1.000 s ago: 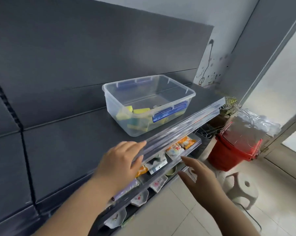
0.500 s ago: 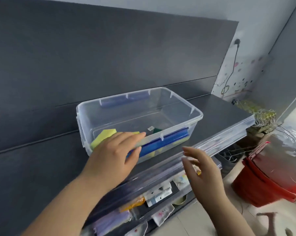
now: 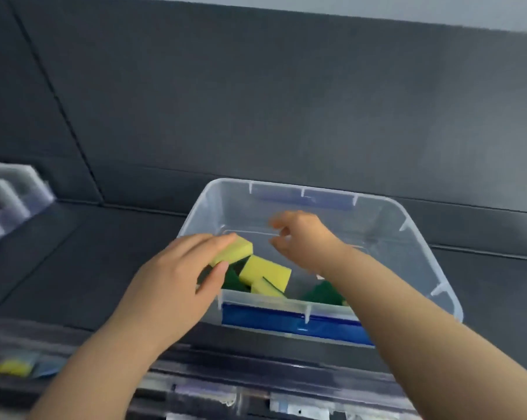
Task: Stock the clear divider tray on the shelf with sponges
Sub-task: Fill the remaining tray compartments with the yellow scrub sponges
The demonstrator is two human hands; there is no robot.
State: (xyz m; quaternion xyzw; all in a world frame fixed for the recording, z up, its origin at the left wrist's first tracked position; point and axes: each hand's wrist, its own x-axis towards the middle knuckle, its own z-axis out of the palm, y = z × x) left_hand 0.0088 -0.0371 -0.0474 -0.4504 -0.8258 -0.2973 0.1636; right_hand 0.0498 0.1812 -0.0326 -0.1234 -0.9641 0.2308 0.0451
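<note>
At the far left of the dark shelf (image 3: 68, 256), the clear divider tray (image 3: 10, 192) is seen, blurred. A yellow foam sponge (image 3: 236, 249) is pinched by the left hand (image 3: 174, 289) at the translucent rectangular bin's (image 3: 383, 225) rim; the right hand (image 3: 306, 237) is held above it, loosely curled and empty.

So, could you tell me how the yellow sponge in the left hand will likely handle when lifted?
Probably very light: the left hand pinches the yellow sponge by one end. Likely soft yet shape-holding: its free end juts out without sagging. The matte foam seems unlikely to slip.
</note>
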